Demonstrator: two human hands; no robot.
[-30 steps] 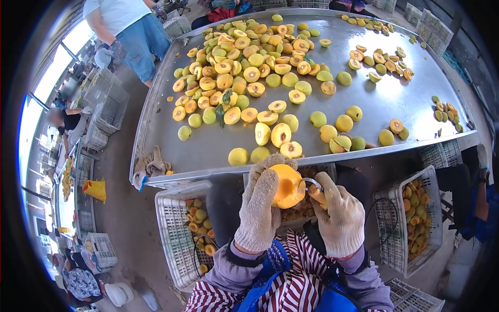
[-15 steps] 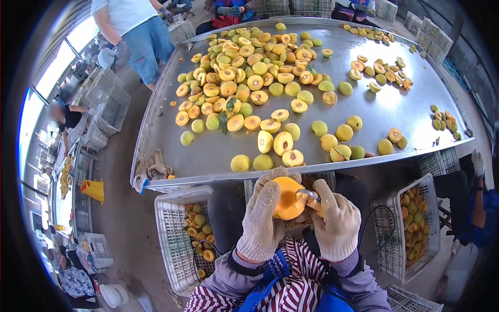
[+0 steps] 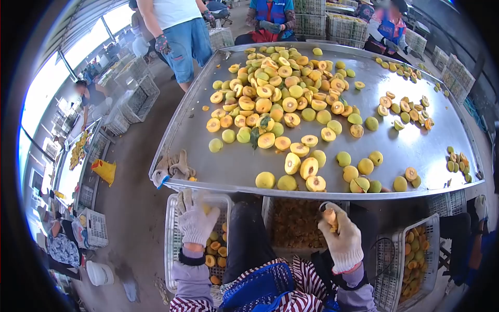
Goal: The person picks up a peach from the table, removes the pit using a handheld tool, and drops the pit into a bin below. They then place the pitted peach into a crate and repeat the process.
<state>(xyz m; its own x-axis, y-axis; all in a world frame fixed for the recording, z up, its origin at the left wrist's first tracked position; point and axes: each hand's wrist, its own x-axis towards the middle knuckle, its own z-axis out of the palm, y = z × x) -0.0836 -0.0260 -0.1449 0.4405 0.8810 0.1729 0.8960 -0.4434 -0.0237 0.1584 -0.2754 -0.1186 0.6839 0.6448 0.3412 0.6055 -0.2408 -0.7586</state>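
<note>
Right grip [image 3: 331,215]: small orange-brown piece [image 3: 330,213] | left grip [image 3: 193,203]: spread over crate [image 3: 170,244]

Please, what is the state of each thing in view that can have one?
Left hand: gloved, fingers spread
Right hand: gloved, closed on brownish piece
Fruit halves: cut, many face up
Left crate: partly filled
Middle crate: holding brown pieces
Right crate: holding fruit
Spare gloves: unworn
</note>
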